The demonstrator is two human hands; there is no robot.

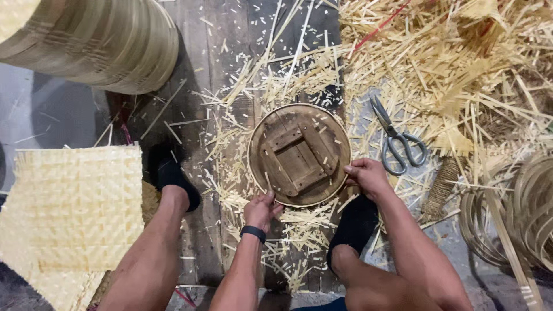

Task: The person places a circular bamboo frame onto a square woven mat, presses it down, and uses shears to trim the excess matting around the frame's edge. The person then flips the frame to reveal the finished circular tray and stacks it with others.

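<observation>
Left hand's fingers [268,200] are curled onto the near rim of the round wooden form with the thin bamboo band around its edge [299,154], pinching right where the band meets the wood. The right hand [367,176] has its fingers bent and pressed together against the rim on the right side, thumb on top. The disc itself lies flat on the dark plank floor [204,75], between the two black-socked feet [173,175], crossed wooden battens facing up.

What I'd worry about: that band looks thin and springy, so if either grip eases off it could pop loose from the rim and unwind. Split bamboo edges are sharp too, and bare fingertips sliding along the strip is an easy way to get a splinter or a slice.

Further out, the floor is buried in pale bamboo offcuts [299,230], so the form could rock or skid on them under pressure. The grey metal scissors [397,138] lie just right of the right hand, blades pointing away, close enough to bump. Woven pale mat [75,207] on the left, stacked bamboo hoops [524,213] far right, big woven basket [103,40] top left.
</observation>
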